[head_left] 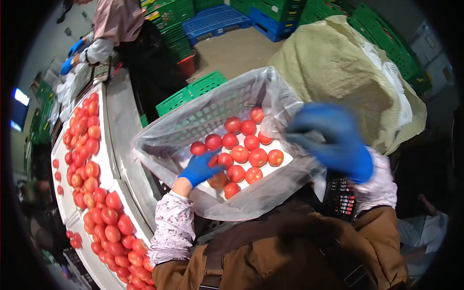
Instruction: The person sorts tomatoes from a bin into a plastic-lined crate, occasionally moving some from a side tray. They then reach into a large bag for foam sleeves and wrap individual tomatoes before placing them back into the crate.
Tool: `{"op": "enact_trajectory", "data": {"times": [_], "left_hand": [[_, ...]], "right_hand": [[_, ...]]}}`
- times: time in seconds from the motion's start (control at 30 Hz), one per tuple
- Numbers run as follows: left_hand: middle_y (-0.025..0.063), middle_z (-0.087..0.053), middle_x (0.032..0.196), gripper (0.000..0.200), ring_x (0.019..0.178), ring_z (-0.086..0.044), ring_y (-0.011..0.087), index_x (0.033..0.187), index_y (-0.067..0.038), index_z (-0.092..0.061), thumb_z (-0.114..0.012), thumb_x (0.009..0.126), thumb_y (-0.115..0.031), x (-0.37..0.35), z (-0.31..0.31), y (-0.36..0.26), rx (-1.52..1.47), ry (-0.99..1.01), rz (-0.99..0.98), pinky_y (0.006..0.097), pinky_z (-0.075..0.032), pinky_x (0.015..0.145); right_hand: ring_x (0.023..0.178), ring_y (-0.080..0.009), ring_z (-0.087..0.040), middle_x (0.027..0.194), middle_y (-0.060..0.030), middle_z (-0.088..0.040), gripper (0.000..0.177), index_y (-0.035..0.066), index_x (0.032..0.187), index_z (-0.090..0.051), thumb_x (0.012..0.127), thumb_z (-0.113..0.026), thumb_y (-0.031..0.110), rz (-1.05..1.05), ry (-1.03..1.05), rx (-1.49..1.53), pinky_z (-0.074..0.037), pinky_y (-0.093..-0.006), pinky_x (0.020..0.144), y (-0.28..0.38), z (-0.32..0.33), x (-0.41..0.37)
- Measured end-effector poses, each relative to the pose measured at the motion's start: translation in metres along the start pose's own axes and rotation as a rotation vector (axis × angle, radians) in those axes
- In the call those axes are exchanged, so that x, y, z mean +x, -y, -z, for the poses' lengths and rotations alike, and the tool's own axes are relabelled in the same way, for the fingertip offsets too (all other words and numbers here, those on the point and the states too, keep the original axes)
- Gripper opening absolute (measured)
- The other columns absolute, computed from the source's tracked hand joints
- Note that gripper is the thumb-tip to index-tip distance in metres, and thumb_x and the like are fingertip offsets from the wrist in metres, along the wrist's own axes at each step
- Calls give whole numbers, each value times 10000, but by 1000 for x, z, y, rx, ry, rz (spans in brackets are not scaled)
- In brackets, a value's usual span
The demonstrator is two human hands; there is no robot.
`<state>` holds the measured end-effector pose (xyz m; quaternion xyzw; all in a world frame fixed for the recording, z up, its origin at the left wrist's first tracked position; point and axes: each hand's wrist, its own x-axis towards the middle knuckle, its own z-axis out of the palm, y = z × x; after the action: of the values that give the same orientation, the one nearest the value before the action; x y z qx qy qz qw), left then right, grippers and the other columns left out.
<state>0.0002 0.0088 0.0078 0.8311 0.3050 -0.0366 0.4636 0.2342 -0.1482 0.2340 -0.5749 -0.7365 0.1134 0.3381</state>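
Observation:
A crate lined with a clear plastic bag stands in front of me, with several red tomatoes resting on its white bottom. My left hand, in a blue glove, reaches over the near left side, its fingers spread among the tomatoes at that end. One tomato shows between its fingers; whether they touch it I cannot make out. My right hand, also blue-gloved, is smeared by motion beside the crate's right rim. Its fingers are too blurred to read, and so is anything within them.
At left, many tomatoes lie on a long white surface beside a metal ledge. A co-worker in blue gloves stands at the upper left. A large woven sack sits at right; green crates and a blue pallet are behind.

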Motion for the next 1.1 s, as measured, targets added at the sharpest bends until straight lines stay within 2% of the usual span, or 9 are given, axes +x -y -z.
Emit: {"op": "enact_trajectory", "data": {"times": [0.07, 0.17, 0.3, 0.7, 0.77, 0.9, 0.97, 1.0, 1.1], "left_hand": [[116, -522, 1145, 743, 1116, -443, 282, 1211, -179, -461, -505, 646, -660, -26, -14, 2, 741, 343, 155, 581, -101, 975], [112, -590, 1030, 782, 987, -547, 263, 1216, -171, -458, -527, 608, -658, -85, -2, -8, 779, 564, 263, 518, -129, 1004], [80, -605, 796, 235, 777, -573, 251, 856, -160, -661, -587, 633, -147, -155, 12, -15, 688, 184, 62, 345, -429, 700], [128, -570, 690, 142, 640, -561, 293, 822, -98, -647, -565, 712, -62, -268, -39, -3, 233, -340, 468, 347, -449, 585], [120, -593, 735, 161, 660, -571, 267, 868, -66, -640, -580, 719, -52, -266, -27, -26, 185, -782, 472, 319, -445, 598], [86, -626, 815, 216, 722, -573, 147, 939, -15, -623, -561, 737, 31, -240, -3, -69, -147, -1179, 321, 239, -439, 675], [85, -626, 824, 204, 746, -571, 135, 928, -3, -626, -551, 744, 41, -216, 4, -87, -317, -1097, 262, 232, -437, 699], [76, -622, 807, 197, 740, -570, 123, 928, -5, -630, -546, 754, 31, -201, 4, -87, -280, -1030, 227, 223, -431, 695], [63, -615, 773, 195, 733, -570, 122, 935, -29, -637, -564, 756, -7, -151, 1, -94, -369, -863, 122, 236, -430, 691]], "right_hand": [[668, -255, -573, 750, -124, -581, 125, 27, 832, -598, 728, -604, 97, -74, 138, 20, -437, -330, 596, -47, -63, 4], [700, -268, -574, 781, -134, -585, 155, 53, 874, -595, 766, -564, 160, -172, 329, 128, -441, -348, 618, -93, -116, 6], [705, -292, -573, 774, -140, -590, 185, 79, 882, -602, 762, -519, 192, -158, 502, 173, -437, -367, 617, -138, -164, 8], [807, -308, -574, 869, -160, -589, 423, 60, 1056, -523, 676, -589, 235, -116, 574, -335, -428, -395, 710, -171, -328, -28], [828, -283, -576, 906, -155, -586, 450, 62, 1045, -515, 641, -614, 234, -171, 643, -350, -429, -391, 698, -166, -335, -20], [844, -248, -578, 992, -114, -573, 467, 119, 1101, -487, 669, -601, 254, -327, 763, -148, -436, -377, 732, -142, -288, -2], [872, -170, -547, 1103, -40, -526, 411, 159, 1114, -486, 751, -559, 336, -1083, 597, 1153, -371, -388, 791, -132, -246, -4], [800, -164, -548, 1120, -53, -487, 426, 135, 1100, -483, 760, -555, 381, -1219, 708, 1174, -429, -317, 747, -122, -230, 13], [883, -167, -521, 1076, -64, -515, 504, 87, 1137, -393, 769, -566, 384, -913, 642, 1479, -394, -310, 821, -119, -229, 16]]}}
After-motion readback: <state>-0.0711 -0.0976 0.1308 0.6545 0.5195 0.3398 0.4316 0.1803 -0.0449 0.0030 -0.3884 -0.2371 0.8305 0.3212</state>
